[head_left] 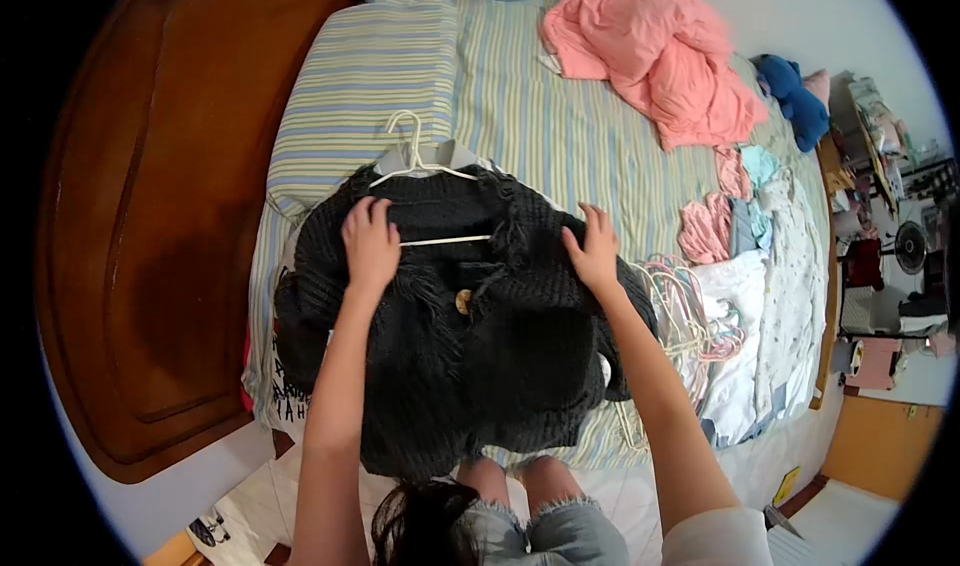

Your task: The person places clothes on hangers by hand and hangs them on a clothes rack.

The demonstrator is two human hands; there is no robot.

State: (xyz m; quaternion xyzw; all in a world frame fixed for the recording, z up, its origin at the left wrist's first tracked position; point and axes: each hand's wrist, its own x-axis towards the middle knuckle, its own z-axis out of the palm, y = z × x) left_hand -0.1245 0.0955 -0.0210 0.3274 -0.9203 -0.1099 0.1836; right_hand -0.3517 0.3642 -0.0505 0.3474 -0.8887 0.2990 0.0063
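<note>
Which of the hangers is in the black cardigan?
The white hanger whose hook rises above the collar of the cardigan; the other hangers lie bunched on the bed, to the right.

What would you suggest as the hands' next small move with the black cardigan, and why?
I would probably have the left hand and right hand ease the cardigan's front edges together: the hanger's lower bar shows in the open neck, and both hands already rest near the shoulders.
</note>
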